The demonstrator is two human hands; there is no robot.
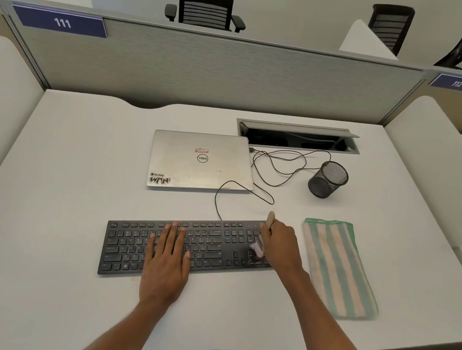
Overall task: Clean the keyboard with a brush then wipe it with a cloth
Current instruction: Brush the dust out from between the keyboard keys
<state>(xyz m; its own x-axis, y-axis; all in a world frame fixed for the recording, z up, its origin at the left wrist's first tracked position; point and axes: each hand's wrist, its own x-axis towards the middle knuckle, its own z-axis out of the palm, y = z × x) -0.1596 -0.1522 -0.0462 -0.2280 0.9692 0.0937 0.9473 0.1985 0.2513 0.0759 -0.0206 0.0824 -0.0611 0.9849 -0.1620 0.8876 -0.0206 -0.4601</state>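
Brush work is under way here. The black keyboard [213, 246] sits near the front edge of the white desk [74, 182], square to the person. The left hand [167, 258] lies flat across the letter keys, fingers straight and slightly fanned, pressing the board down to steady it. Over on the number-pad end the right hand [279, 247] has its fingers curled round the brush [270, 221], the pale wooden handle poking up past the knuckles and the light bristles down on the keys at the right side (whether thumb or fingers carry most of the grip I cannot tell from this angle). So I judge the first step to be in hand, though how much of the board has been swept the picture does not show; no crumbs or dust are visible either way. The wipe looks not yet begun: the striped green-and-peach cloth [338, 267] lies folded on the desk just to the right of the keyboard, apart from it, with neither hand on it. Behind the keyboard a closed silver laptop [202, 162] rests flat, the keyboard's thin black cable [272, 168] loops beside it, and a black mesh pen cup [328, 179] leans over at the right. Left to do, by my reading: finish brushing, set the brush down, take up the cloth and wipe.
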